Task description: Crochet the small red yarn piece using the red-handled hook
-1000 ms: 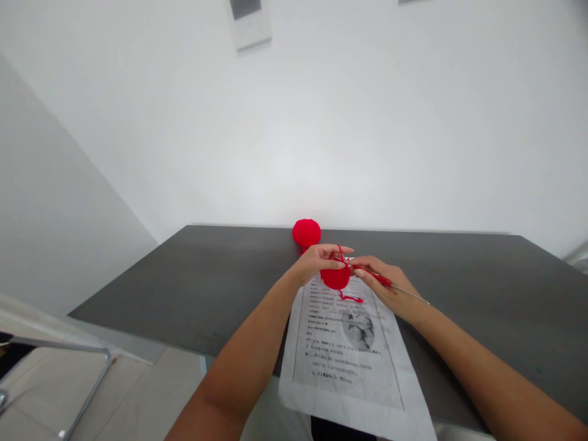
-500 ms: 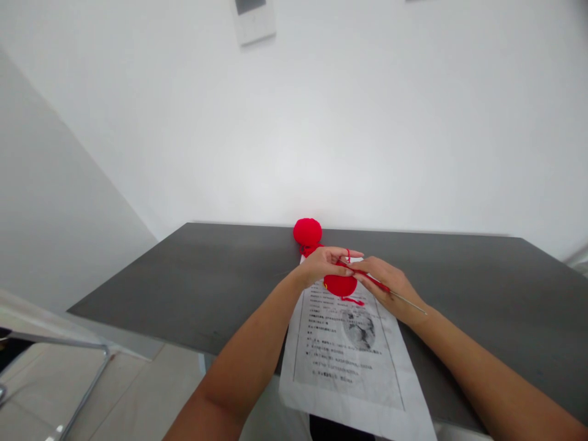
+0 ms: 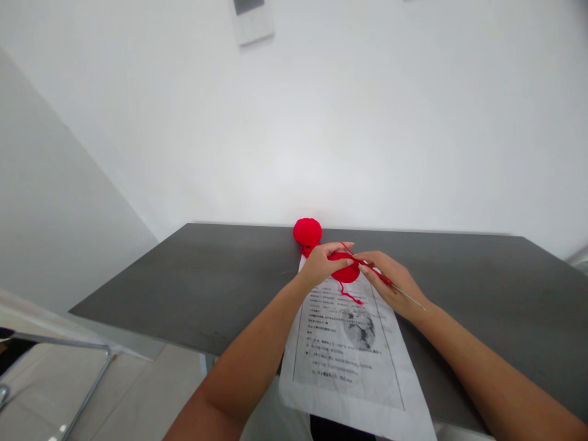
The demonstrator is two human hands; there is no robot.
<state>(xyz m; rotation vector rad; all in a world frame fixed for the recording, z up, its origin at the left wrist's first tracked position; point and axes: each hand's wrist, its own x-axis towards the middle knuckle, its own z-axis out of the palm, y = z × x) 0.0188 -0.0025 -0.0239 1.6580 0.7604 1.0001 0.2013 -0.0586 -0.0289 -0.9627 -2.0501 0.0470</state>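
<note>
Pinched between the thumb and fingers of my left hand [image 3: 321, 262] is a small red crochet piece [image 3: 345, 272], with a loose yarn tail hanging below it. My right hand [image 3: 390, 278] is closed around a crochet hook [image 3: 389, 283] that has a red grip and a thin metal shaft pointing back toward the wrist. The hook's tip meets the upper edge of the piece, though the fingers partly hide it. Red yarn runs over my left index finger. Behind my left hand lies a ball of red yarn [image 3: 307, 231], with loose yarn in front of it.
A printed sheet [image 3: 344, 392] with text and a round picture lies under my hands and hangs over the front edge of the dark table [image 3: 184, 275]. A white wall [image 3: 294, 122] rises behind. At lower left is a metal-framed chair [image 3: 92, 386].
The crochet piece has tilted and shifted slightly up and right in my left hand. My right hand has moved a little with the hook, and the yarn strand now slants toward it.
</note>
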